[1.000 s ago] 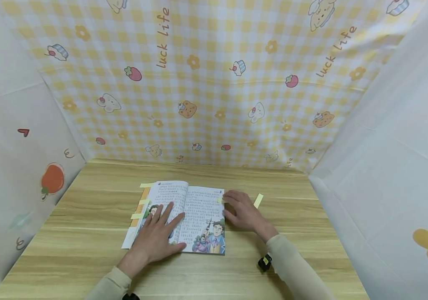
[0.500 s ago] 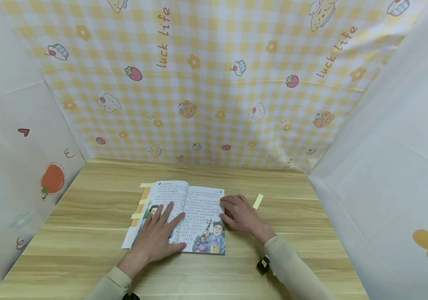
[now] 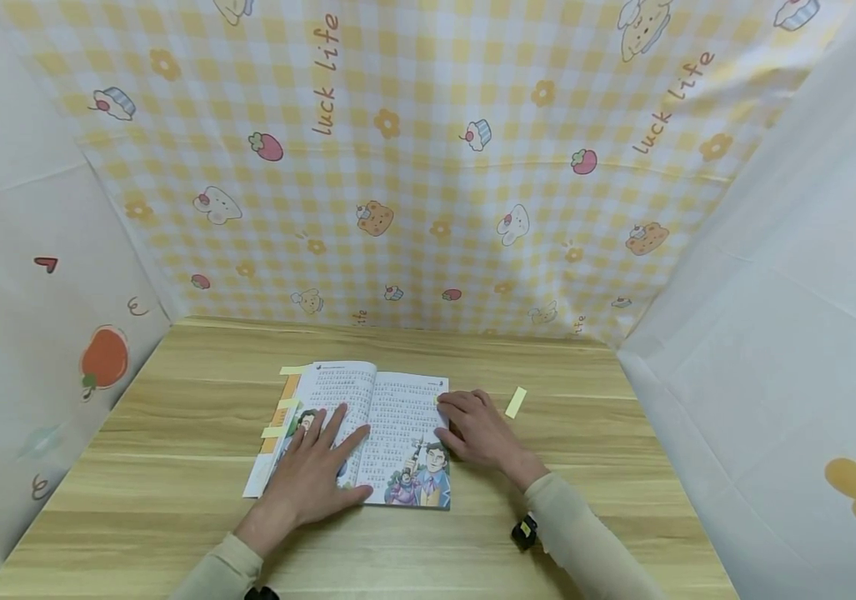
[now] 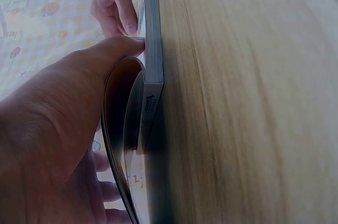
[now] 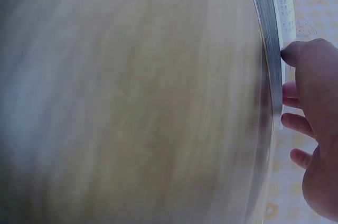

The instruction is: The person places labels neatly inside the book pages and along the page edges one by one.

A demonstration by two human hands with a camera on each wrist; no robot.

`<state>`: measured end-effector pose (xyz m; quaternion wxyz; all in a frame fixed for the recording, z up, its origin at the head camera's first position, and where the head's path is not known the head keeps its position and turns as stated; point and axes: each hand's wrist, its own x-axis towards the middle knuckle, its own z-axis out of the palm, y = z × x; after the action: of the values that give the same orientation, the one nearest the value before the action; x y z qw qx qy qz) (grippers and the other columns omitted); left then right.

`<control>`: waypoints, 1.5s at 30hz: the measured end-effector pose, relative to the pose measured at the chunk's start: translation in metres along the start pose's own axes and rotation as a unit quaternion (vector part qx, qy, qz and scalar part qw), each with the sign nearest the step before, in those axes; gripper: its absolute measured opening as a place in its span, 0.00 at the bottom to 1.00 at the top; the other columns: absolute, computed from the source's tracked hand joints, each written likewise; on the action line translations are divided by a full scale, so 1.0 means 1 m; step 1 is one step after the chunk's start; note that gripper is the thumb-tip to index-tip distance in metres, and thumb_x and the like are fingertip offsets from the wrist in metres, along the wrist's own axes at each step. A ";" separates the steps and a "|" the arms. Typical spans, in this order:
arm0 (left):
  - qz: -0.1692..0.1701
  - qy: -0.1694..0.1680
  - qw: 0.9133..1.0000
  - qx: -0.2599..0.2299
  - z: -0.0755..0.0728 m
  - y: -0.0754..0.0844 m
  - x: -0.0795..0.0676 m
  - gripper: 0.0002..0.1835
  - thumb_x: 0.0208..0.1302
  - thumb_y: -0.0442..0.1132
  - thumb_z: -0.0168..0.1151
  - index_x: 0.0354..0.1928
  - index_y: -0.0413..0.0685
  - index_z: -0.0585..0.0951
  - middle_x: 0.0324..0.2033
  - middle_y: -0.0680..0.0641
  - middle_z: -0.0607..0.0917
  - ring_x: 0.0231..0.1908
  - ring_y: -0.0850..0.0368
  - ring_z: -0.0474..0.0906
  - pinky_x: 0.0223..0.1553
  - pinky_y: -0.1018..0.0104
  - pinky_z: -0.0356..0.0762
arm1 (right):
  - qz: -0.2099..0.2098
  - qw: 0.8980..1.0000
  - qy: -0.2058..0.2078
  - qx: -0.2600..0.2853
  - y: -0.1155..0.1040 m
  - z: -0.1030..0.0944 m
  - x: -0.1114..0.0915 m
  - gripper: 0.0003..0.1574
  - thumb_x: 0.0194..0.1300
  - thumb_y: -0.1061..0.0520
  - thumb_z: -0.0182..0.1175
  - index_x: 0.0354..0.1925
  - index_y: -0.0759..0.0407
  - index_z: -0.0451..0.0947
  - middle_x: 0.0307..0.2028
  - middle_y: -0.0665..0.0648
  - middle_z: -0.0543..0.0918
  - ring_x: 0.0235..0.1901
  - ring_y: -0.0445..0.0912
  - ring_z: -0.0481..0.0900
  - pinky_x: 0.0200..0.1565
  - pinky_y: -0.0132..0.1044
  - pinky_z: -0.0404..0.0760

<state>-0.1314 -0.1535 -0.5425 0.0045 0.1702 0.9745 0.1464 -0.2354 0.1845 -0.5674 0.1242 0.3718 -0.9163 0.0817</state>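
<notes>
An open book (image 3: pixel 405 417) with printed text and colour drawings lies on the wooden table. My left hand (image 3: pixel 311 479) rests spread across the left page and the fold, holding the pages down. In the left wrist view, the thumb of the left hand (image 4: pixel 58 113) lies on the book's edge (image 4: pixel 153 39), beside a curved page. At the right page's outer edge, my right hand (image 3: pixel 478 427) touches the paper with its fingertips, over a pale yellow sticky tab mostly hidden there. The right wrist view shows this hand (image 5: pixel 319 92) with slightly bent fingers against the page block (image 5: pixel 266 28).
Several pale yellow sticky tabs (image 3: pixel 274 432) stick out from the book's left side. One loose yellow strip (image 3: pixel 516 402) lies on the table (image 3: pixel 585 467) right of the right hand. A yellow checked cloth (image 3: pixel 428 183) hangs behind, with white cloth walls at both sides.
My right hand has shifted slightly left and down onto the right page's edge, covering the yellow tab there. The left hand and the book stay put.
</notes>
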 end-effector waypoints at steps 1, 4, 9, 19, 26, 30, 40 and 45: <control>-0.001 0.000 1.000 -0.001 0.000 0.000 0.000 0.52 0.66 0.73 0.75 0.86 0.63 0.71 0.91 0.36 0.57 0.88 0.23 0.55 0.84 0.18 0.58 | 0.001 1.000 -0.003 0.000 0.000 0.000 0.000 0.30 0.82 0.42 0.67 0.70 0.58 0.86 0.72 0.58 0.87 0.73 0.56 0.83 0.74 0.60 0.79; -0.002 -0.001 1.000 -0.003 -0.001 0.000 0.000 0.52 0.66 0.73 0.75 0.87 0.63 0.71 0.91 0.36 0.57 0.88 0.23 0.54 0.84 0.18 0.58 | 0.000 1.000 -0.007 -0.003 -0.001 0.001 0.001 0.31 0.82 0.41 0.66 0.71 0.58 0.85 0.72 0.57 0.87 0.73 0.56 0.83 0.75 0.60 0.79; -0.005 -0.004 1.000 -0.009 -0.002 0.001 -0.001 0.52 0.66 0.73 0.75 0.87 0.63 0.71 0.91 0.36 0.57 0.89 0.23 0.54 0.84 0.18 0.57 | -0.002 1.000 -0.013 -0.013 -0.003 -0.001 0.003 0.32 0.83 0.40 0.64 0.73 0.57 0.83 0.73 0.56 0.87 0.73 0.55 0.83 0.74 0.59 0.80; -0.008 -0.005 1.000 -0.007 -0.003 0.002 -0.001 0.52 0.65 0.73 0.75 0.86 0.63 0.71 0.91 0.36 0.57 0.88 0.23 0.54 0.84 0.18 0.57 | -0.016 0.999 -0.021 -0.043 -0.007 -0.006 0.005 0.32 0.84 0.40 0.63 0.75 0.55 0.83 0.73 0.55 0.87 0.74 0.58 0.82 0.73 0.59 0.80; -0.007 -0.001 1.000 -0.006 -0.004 0.002 -0.002 0.51 0.65 0.73 0.76 0.86 0.63 0.72 0.91 0.36 0.58 0.88 0.23 0.55 0.84 0.17 0.58 | -0.014 0.998 -0.035 -0.050 -0.008 -0.008 0.005 0.32 0.86 0.39 0.60 0.77 0.53 0.81 0.76 0.54 0.85 0.76 0.59 0.81 0.74 0.62 0.79; -0.009 -0.004 1.000 -0.010 -0.004 0.002 -0.002 0.52 0.65 0.73 0.75 0.86 0.63 0.72 0.91 0.37 0.57 0.88 0.24 0.54 0.84 0.18 0.57 | -0.008 0.997 -0.052 -0.053 -0.009 -0.010 0.004 0.34 0.87 0.39 0.58 0.79 0.52 0.79 0.77 0.54 0.83 0.78 0.60 0.79 0.76 0.65 0.78; -0.008 -0.006 1.000 -0.009 -0.003 0.002 -0.002 0.51 0.66 0.73 0.75 0.86 0.63 0.72 0.91 0.37 0.57 0.88 0.24 0.54 0.84 0.18 0.57 | 0.001 0.994 -0.099 -0.054 -0.009 -0.014 0.000 0.37 0.89 0.37 0.53 0.84 0.52 0.72 0.83 0.54 0.77 0.83 0.61 0.73 0.82 0.69 0.73; -0.004 -0.005 1.000 -0.007 -0.003 0.002 -0.002 0.52 0.66 0.73 0.75 0.86 0.63 0.71 0.91 0.36 0.57 0.88 0.23 0.54 0.84 0.18 0.57 | 0.009 0.992 -0.118 -0.049 -0.009 -0.016 -0.001 0.39 0.90 0.36 0.51 0.86 0.52 0.69 0.85 0.54 0.74 0.86 0.61 0.69 0.84 0.68 0.70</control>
<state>-0.1293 -0.1527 -0.5389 0.0110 0.1672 0.9741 0.1520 -0.2257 0.1821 -0.5521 0.0326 0.3637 -0.9309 -0.0062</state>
